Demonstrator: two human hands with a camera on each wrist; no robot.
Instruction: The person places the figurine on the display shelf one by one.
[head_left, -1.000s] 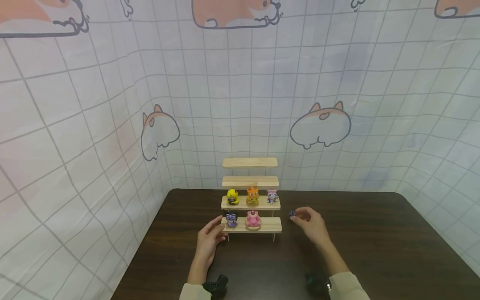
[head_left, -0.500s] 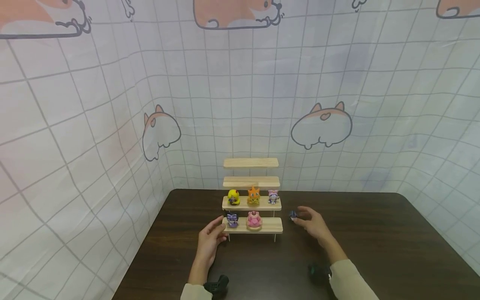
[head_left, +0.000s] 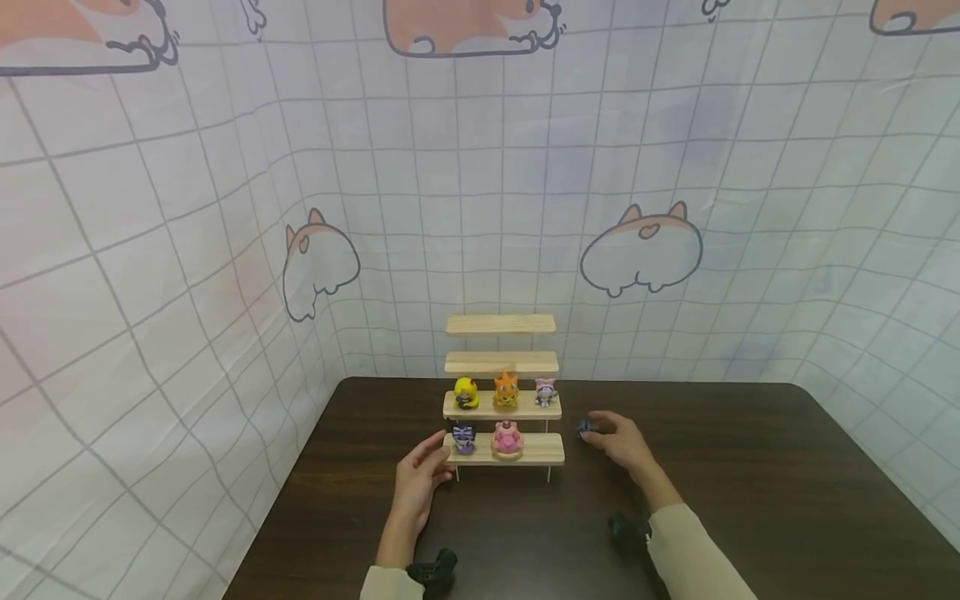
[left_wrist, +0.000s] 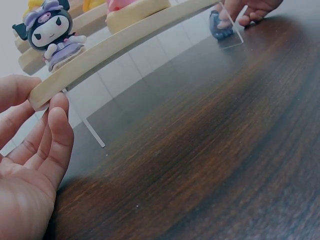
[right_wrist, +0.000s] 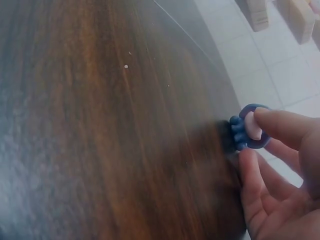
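Note:
My left hand (head_left: 416, 483) pinches the left end of the lowest board of a tiered wooden display shelf (head_left: 543, 450); in the left wrist view, the thumb and fingers grip the board's end. A black-and-purple figurine (left_wrist: 50, 35) stands on that board near this hand, beside a pink figurine (head_left: 507, 440). One tier up stand a yellow figurine (head_left: 466, 393), an orange figurine (head_left: 506, 392) and a pink-and-white figurine (head_left: 545, 392). To the shelf's right, my right hand (head_left: 624, 442) holds a small dark blue figurine (right_wrist: 241, 131) between thumb and fingers, close over the table.
The shelf's two upper boards (head_left: 501, 362) carry nothing. Thin clear legs (left_wrist: 95, 130) hold up the lowest board. A dark wood table (head_left: 750, 483) spreads around it, with a white gridded cloth (head_left: 495, 192) hanging behind and along the sides.
The dark blue figurine has turned a little in my right fingers, and the right wrist has shifted slightly. My left hand keeps its hold on the shelf board.

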